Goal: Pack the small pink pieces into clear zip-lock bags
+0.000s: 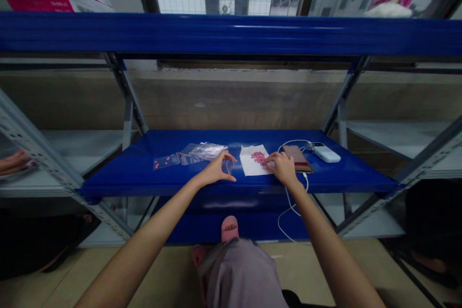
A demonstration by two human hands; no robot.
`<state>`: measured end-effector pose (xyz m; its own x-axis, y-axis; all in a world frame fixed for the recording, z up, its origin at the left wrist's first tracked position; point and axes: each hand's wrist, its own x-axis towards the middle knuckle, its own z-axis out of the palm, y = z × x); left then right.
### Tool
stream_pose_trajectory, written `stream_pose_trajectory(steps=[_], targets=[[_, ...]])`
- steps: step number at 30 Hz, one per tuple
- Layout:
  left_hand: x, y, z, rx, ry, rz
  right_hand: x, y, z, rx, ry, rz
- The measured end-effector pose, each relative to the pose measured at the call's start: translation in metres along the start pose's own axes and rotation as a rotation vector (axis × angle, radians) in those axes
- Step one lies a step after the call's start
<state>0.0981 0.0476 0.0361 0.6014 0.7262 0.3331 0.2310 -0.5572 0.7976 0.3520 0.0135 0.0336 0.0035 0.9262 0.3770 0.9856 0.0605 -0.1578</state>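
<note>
Blue metal shelf surface [119,173]: white paper sheet [249,166] just right of midway between side edges, small pink bead-like pieces [258,157] heaped on it. Right hand [283,166] at sheet's right side, fingertips bunched against heap; pinch on any piece, cannot tell. Left hand [215,169] near front edge, thumb and fingers parted, small clear plastic bag [228,167] between. Flat clear plastic bags [200,151] toward left edge. Brown flat phone [298,158], white rounded power bank [327,153] toward right edge.
</note>
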Motion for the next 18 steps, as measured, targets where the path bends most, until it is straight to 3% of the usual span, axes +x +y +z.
stream_pose_trajectory(steps=[13,18], targets=[[0.001,-0.003,0.000,0.004,-0.005,-0.002,0.004,0.003,0.014,-0.060,-0.018,0.024],[0.002,0.001,0.002,0.012,0.004,-0.025,0.005,0.000,0.014,0.009,0.044,-0.013]])
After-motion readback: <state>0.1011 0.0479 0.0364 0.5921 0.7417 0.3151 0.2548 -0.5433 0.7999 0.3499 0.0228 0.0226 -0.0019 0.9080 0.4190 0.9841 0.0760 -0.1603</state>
